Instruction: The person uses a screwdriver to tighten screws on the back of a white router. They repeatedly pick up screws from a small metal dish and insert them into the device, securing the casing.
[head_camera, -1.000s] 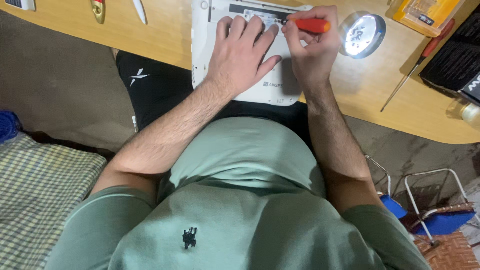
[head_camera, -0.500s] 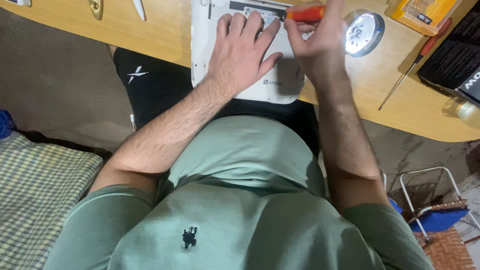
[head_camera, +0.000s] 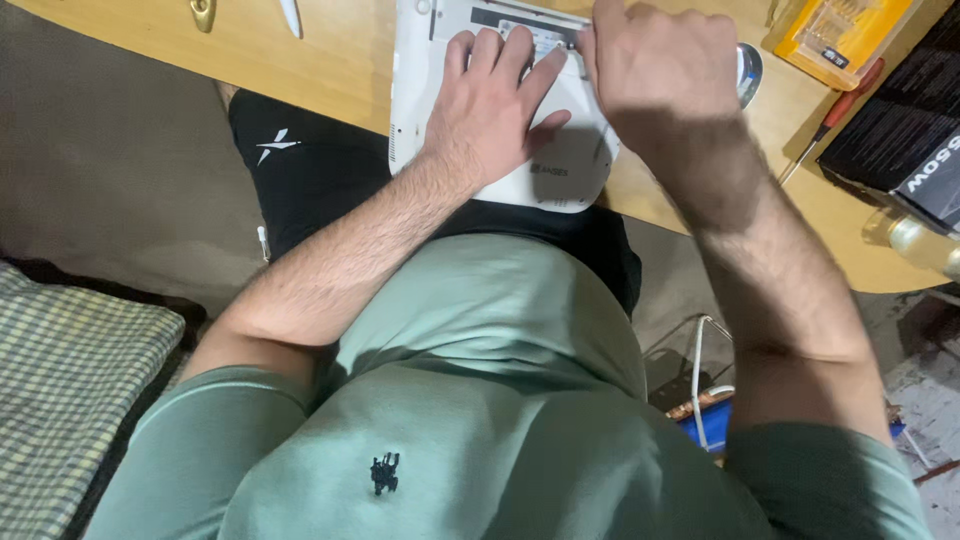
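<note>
The white device (head_camera: 560, 165) is pressed flat under the spread left hand (head_camera: 490, 110). The right hand (head_camera: 665, 70) is curled closed above it; whatever may be gripped cannot be told.

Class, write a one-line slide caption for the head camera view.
Left hand presses flat on a white device on a wooden table; right hand closes over its upper edge.

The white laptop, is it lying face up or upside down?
Upside down: the white laptop shows its plain underside, with the left hand flat on it and no keys or screen visible.
</note>
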